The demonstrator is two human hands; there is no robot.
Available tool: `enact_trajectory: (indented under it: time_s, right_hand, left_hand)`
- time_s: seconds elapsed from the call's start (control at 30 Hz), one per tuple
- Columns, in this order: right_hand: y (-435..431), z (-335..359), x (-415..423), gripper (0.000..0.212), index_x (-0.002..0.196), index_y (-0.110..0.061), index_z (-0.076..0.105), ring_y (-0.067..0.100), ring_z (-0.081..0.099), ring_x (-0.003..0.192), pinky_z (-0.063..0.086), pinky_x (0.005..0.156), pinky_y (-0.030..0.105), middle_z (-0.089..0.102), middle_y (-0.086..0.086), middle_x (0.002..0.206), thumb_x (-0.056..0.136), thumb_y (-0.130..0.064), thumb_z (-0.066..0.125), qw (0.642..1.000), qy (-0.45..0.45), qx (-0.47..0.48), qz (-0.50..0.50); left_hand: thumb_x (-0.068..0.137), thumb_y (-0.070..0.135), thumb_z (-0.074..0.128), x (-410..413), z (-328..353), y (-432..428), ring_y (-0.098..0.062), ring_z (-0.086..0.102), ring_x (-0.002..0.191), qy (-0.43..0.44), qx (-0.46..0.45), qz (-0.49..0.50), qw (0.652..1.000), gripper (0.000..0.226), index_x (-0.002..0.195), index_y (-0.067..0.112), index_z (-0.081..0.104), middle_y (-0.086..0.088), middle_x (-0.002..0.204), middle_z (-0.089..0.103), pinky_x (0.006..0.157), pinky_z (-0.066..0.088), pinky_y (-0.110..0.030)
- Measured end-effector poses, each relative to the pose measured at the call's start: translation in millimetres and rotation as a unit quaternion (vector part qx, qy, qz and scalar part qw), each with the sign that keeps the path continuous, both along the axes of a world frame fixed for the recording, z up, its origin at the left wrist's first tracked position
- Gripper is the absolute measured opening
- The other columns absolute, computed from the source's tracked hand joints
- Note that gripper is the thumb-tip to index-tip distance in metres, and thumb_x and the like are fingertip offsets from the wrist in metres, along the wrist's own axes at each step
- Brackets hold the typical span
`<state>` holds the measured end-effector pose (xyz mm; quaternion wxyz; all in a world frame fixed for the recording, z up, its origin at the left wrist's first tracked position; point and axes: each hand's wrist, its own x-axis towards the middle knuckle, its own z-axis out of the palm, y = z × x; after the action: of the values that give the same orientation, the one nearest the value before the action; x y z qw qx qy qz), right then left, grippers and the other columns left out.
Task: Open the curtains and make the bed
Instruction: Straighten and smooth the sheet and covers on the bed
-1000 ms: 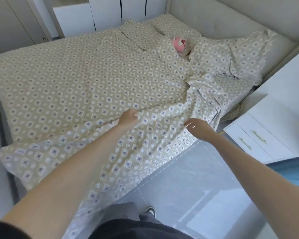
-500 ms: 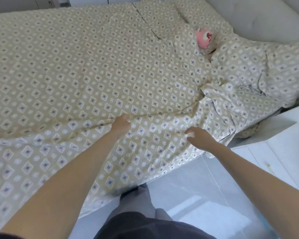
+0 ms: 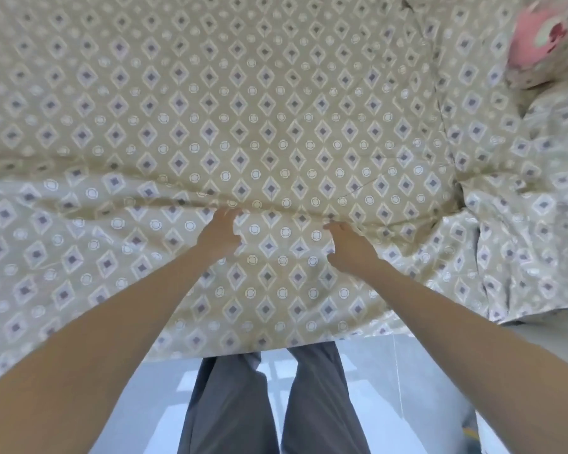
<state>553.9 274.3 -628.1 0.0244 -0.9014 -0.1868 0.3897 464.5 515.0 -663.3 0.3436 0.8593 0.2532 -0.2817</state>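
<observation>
Since a second ago I have leaned closer. My left hand and right hand pinch the blanket at the bed's near edge. It feels soft and light; I grab the edge fold.

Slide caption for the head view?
Both hands, left and right, grip the beige diamond-patterned bedspread at the bed's edge.
</observation>
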Motion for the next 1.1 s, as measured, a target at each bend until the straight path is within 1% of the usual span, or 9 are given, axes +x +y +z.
enact_trajectory:
  time_s: [0.1, 0.2, 0.33, 0.43, 0.53, 0.67, 0.8, 0.97, 1.1]
  right_hand:
    - [-2, -41, 25, 0.071, 0.148, -0.014, 0.022, 0.034, 0.055, 0.114, 0.049, 0.081, 0.036, 0.016, 0.005, 0.156, 0.085, -0.004, 0.054, 0.999, 0.004, -0.011, 0.035]
    - [-12, -78, 43, 0.074, 0.147, -0.015, 0.022, 0.037, 0.055, 0.114, 0.048, 0.089, 0.039, 0.024, 0.008, 0.151, 0.083, -0.004, 0.059, 0.999, 0.012, -0.015, 0.048]
    - [-27, -112, 54, 0.071, 0.146, -0.016, 0.022, 0.036, 0.055, 0.111, 0.049, 0.091, 0.043, 0.037, 0.015, 0.137, 0.087, -0.01, 0.06, 0.998, 0.041, -0.025, 0.032]
    - [-34, -128, 50, 0.052, 0.139, -0.003, 0.03, 0.034, 0.057, 0.103, 0.05, 0.075, 0.036, 0.04, 0.019, 0.131, 0.094, -0.014, 0.052, 0.992, -0.032, -0.06, 0.105]
    - [-38, -129, 48, 0.037, 0.128, -0.005, 0.038, 0.03, 0.057, 0.09, 0.045, 0.062, 0.032, 0.045, 0.015, 0.12, 0.094, -0.007, 0.051, 0.993, -0.065, -0.04, 0.093]
    - [-35, -107, 61, 0.027, 0.124, -0.008, 0.039, 0.029, 0.047, 0.064, 0.037, 0.054, 0.032, 0.048, 0.014, 0.107, 0.097, -0.007, 0.041, 0.991, -0.114, 0.021, 0.063]
    - [-23, -94, 78, 0.024, 0.123, -0.008, 0.042, 0.029, 0.045, 0.064, 0.037, 0.057, 0.033, 0.047, 0.017, 0.112, 0.099, -0.011, 0.038, 0.989, -0.135, 0.062, 0.02]
    - [-15, -112, 77, 0.023, 0.12, -0.003, 0.041, 0.026, 0.042, 0.064, 0.034, 0.06, 0.032, 0.041, 0.02, 0.118, 0.097, -0.003, 0.039, 0.989, -0.083, 0.097, -0.073]
    - [-23, -135, 73, 0.021, 0.117, 0.005, 0.042, 0.023, 0.039, 0.08, 0.024, 0.062, 0.022, 0.043, 0.023, 0.119, 0.097, 0.0, 0.037, 0.983, -0.04, 0.151, -0.099]
  left_hand:
    - [0.087, -0.003, 0.054, 16, -33, -7, -0.024, 0.041, 0.134, -0.005, 0.029, -0.014, 0.999, 0.08, 0.151, 0.026, 0.017, 0.0, 0.16, -0.002, 0.082, 0.044, -0.031]
    - [0.089, -0.003, 0.055, 31, -64, -12, -0.026, 0.042, 0.133, 0.008, 0.062, -0.051, 0.997, 0.087, 0.153, 0.027, 0.005, 0.0, 0.16, -0.008, 0.077, 0.046, -0.031]
    - [0.09, 0.003, 0.055, 37, -90, -22, -0.033, 0.054, 0.108, 0.048, 0.181, -0.1, 0.977, 0.068, 0.147, 0.017, 0.021, -0.011, 0.144, 0.027, 0.069, 0.045, -0.035]
    - [0.087, 0.003, 0.059, 34, -99, -24, -0.03, 0.055, 0.098, 0.047, 0.274, -0.146, 0.95, 0.056, 0.136, 0.007, 0.032, -0.013, 0.132, 0.035, 0.062, 0.041, -0.029]
    - [0.083, -0.003, 0.058, 36, -96, -17, -0.031, 0.055, 0.095, 0.022, 0.274, -0.168, 0.947, 0.044, 0.123, 0.005, 0.041, -0.012, 0.118, 0.045, 0.065, 0.044, -0.031]
    - [0.077, -0.016, 0.054, 51, -69, -10, -0.031, 0.051, 0.097, -0.017, 0.247, -0.111, 0.963, 0.046, 0.117, 0.003, 0.042, -0.014, 0.113, 0.046, 0.066, 0.044, -0.034]
    - [0.077, -0.017, 0.053, 72, -56, -11, -0.034, 0.048, 0.107, -0.001, 0.257, -0.059, 0.964, 0.055, 0.126, 0.001, 0.037, -0.016, 0.124, 0.042, 0.07, 0.041, -0.032]
    - [0.079, -0.011, 0.058, 68, -83, -25, -0.036, 0.053, 0.107, 0.029, 0.257, 0.02, 0.966, 0.062, 0.133, -0.009, 0.028, -0.025, 0.134, 0.035, 0.08, 0.048, -0.033]
    - [0.087, -0.005, 0.047, 58, -105, -21, -0.044, 0.04, 0.121, 0.026, 0.237, 0.06, 0.969, 0.048, 0.132, -0.012, 0.031, -0.03, 0.135, 0.033, 0.1, 0.038, -0.05]
